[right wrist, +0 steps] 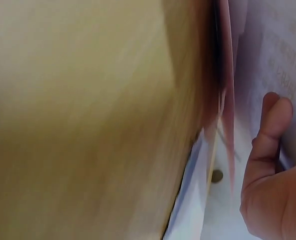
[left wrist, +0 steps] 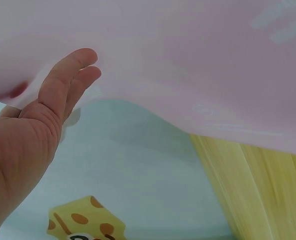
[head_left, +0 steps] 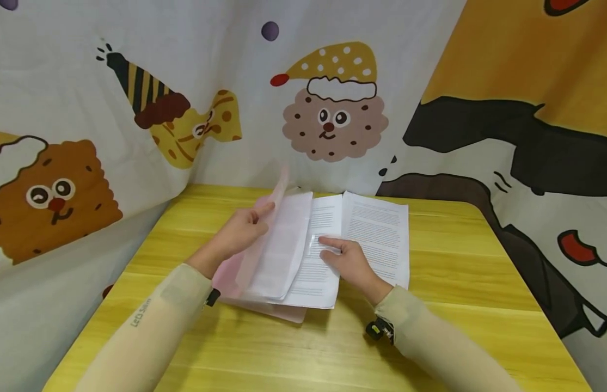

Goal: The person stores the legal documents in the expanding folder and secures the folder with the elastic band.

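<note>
A pink folder with clear sleeves lies on the table, white printed sheets spread across its right side. My left hand pinches the edge of the translucent pink cover and holds it raised; in the left wrist view that cover fills the upper part, with part of a digit showing through. Over the middle printed page, my right hand has its index finger extended and thumb apart, the fingertip at a glossy patch. Another printed page extends to the right, behind the right hand.
The wood-grain table stretches out on both sides of the folder. A white curtain with cartoon food prints hangs behind it. Wrist cameras sit beneath both sleeves, close above the tabletop.
</note>
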Tool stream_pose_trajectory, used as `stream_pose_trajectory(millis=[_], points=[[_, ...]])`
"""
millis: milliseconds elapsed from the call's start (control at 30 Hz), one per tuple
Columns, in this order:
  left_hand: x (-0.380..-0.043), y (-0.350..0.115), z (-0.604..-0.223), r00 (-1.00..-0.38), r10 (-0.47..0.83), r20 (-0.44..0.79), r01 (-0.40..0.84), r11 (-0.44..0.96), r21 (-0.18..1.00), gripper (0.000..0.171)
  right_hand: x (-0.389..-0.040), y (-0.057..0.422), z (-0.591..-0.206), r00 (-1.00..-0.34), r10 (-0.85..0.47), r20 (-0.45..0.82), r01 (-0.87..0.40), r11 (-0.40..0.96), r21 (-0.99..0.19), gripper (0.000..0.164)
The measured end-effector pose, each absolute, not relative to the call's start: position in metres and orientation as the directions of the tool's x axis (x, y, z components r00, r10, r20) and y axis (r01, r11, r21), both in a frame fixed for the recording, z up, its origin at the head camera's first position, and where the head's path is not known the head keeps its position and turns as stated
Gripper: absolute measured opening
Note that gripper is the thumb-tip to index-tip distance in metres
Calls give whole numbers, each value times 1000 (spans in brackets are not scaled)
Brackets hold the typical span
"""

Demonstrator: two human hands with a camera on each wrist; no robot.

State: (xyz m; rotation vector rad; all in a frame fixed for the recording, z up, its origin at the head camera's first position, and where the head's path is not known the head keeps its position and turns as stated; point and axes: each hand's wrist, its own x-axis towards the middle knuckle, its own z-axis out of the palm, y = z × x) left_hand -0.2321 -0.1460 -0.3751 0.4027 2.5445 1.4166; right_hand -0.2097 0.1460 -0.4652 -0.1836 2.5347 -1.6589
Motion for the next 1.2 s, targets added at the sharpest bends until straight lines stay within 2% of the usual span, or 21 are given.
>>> stream_pose_trajectory(millis=[300, 533, 667, 967, 1200], points=[[-231, -144, -378, -943, 329, -48, 131, 498, 857, 61, -215, 124, -476, -989, -144, -39, -25, 420, -907, 41], [-230, -145, -376, -941, 337, -28, 155, 500, 852, 60, -211, 144, -471, -973, -158, -171, 132, 231, -964, 41], [-230, -145, -375, -938, 345, -21, 156, 479, 864, 61, -210, 152, -469, -968, -150, -201, 177, 160, -971, 39], [-229, -144, -376, -943, 324, -72, 109, 508, 854, 60, -212, 135, -469, -972, -162, -169, 142, 165, -976, 37], [-229, -143, -377, -940, 335, -64, 117, 494, 861, 59, -218, 114, -478, -969, -163, -185, 161, 150, -976, 35]])
